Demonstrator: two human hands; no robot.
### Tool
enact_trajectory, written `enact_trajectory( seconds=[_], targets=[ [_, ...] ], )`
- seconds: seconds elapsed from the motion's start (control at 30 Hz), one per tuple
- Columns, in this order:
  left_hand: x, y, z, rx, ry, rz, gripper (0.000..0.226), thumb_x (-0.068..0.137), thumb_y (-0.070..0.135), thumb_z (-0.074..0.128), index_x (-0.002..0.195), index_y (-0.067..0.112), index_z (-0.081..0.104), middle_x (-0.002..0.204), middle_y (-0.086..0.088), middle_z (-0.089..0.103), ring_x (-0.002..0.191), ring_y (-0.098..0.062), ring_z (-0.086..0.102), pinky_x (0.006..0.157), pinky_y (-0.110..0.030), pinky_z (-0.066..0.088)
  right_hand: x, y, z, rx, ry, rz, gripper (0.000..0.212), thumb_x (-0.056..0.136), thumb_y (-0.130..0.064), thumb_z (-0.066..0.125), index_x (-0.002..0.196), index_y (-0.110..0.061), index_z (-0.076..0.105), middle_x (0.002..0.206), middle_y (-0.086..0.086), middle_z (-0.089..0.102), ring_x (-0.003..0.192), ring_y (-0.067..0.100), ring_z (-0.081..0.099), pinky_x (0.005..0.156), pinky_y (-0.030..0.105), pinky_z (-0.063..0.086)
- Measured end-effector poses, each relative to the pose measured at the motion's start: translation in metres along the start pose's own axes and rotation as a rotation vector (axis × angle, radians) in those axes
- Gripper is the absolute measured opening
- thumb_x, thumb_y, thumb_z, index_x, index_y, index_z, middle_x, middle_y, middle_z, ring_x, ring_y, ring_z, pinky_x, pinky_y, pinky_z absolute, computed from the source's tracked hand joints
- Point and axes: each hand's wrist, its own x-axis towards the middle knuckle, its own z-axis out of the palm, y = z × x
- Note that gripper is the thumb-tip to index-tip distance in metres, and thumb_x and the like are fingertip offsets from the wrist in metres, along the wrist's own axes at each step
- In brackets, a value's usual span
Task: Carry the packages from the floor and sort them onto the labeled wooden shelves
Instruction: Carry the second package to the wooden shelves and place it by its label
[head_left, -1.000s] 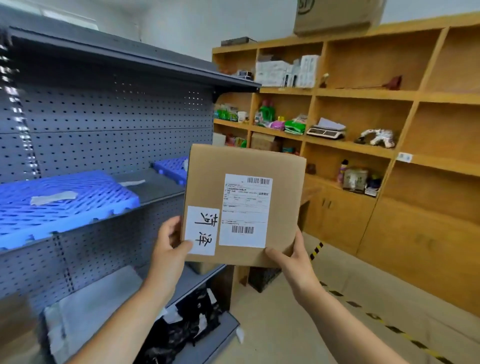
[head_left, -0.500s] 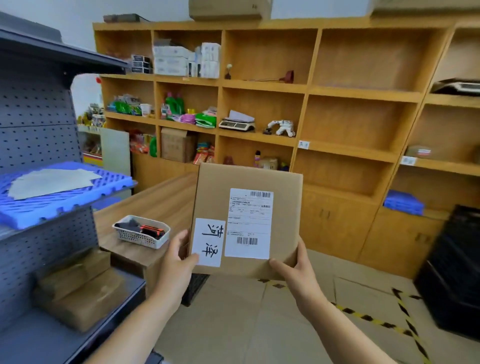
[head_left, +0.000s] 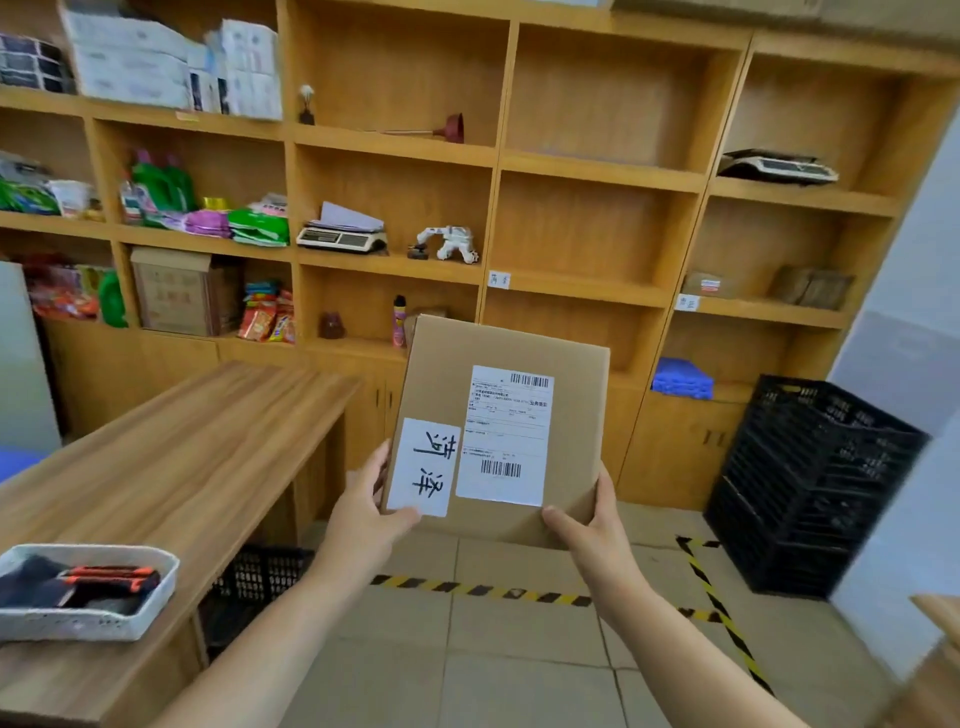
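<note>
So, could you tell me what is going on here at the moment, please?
A person is holding a flat cardboard package up in front of them, the left hand gripping its lower left corner and the right hand its lower right corner. Its face carries a printed shipping label and a white handwritten label. The package is not yet shelved: it faces the wooden shelves, where small labels mark some compartments.

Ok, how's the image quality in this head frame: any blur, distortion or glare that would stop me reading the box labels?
Head view: even indoor light, no glare. The box is fairly sharp, its handwritten label legible, but the shipping label print is too small to read. Wide-angle bending shows in the shelves; the crates and right edge smear with motion blur.
</note>
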Motion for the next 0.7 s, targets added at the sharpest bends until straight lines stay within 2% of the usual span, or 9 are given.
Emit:
enact_trajectory(
  seconds=[0.07,0.13,0.27,0.47,0.6,0.7],
  targets=[
    [0.04,-0.008,-0.007,0.062,-0.065,0.011,0.086,0.08,0.006,0.067,0.147,0.029,0.018,0.131,0.016,0.048,0.123,-0.007,0.04,0.101,-0.028,0.037,0.029,0.0,0.012,-0.003,0.038,0.019,0.084,0.084,-0.012,0.065,0.146,-0.038,0.016,0.136,-0.006,0.044,0.119,0.015,0.046,0.095,0.031,0.042],
    [0.075,-0.018,-0.008,0.117,-0.107,0.018,0.091,0.078,0.009,0.069,0.147,0.032,0.014,0.143,0.009,0.043,0.13,-0.011,0.038,0.107,-0.038,0.035,0.055,0.006,0.019,-0.012,0.087,0.042,0.087,0.083,-0.014,0.066,0.147,-0.04,0.012,0.141,-0.004,0.041,0.121,0.016,0.045,0.101,0.036,0.042],
    [0.13,-0.041,0.008,0.19,-0.164,0.012,0.096,0.077,0.015,0.071,0.147,0.036,0.007,0.147,0.009,0.038,0.134,-0.013,0.035,0.106,-0.038,0.033,0.097,0.016,0.023,-0.039,0.154,0.082,0.089,0.086,-0.015,0.064,0.149,-0.037,0.005,0.148,-0.003,0.033,0.124,0.015,0.04,0.103,0.035,0.038],
    [0.207,-0.071,0.05,0.218,-0.212,-0.01,0.102,0.073,0.015,0.075,0.147,0.034,0.006,0.142,0.008,0.044,0.129,-0.012,0.039,0.104,-0.036,0.037,0.166,0.04,0.011,-0.093,0.204,0.124,0.091,0.087,-0.013,0.063,0.15,-0.033,0.001,0.154,-0.002,0.025,0.134,0.018,0.032,0.108,0.037,0.032],
    [0.265,-0.086,0.083,0.259,-0.212,0.009,0.106,0.071,0.02,0.077,0.147,0.035,0.005,0.147,0.008,0.038,0.133,-0.014,0.036,0.104,-0.038,0.038,0.228,0.058,-0.006,-0.082,0.206,0.134,0.091,0.086,-0.011,0.063,0.15,-0.031,0.002,0.153,-0.001,0.027,0.132,0.018,0.034,0.106,0.037,0.034],
    [0.313,-0.089,0.11,0.279,-0.191,0.022,0.106,0.07,0.019,0.076,0.147,0.034,0.005,0.149,0.009,0.034,0.133,-0.014,0.035,0.102,-0.033,0.037,0.282,0.07,-0.024,-0.051,0.179,0.128,0.089,0.087,-0.007,0.061,0.15,-0.032,0.004,0.151,-0.001,0.029,0.128,0.018,0.037,0.103,0.036,0.037]
  ],
)
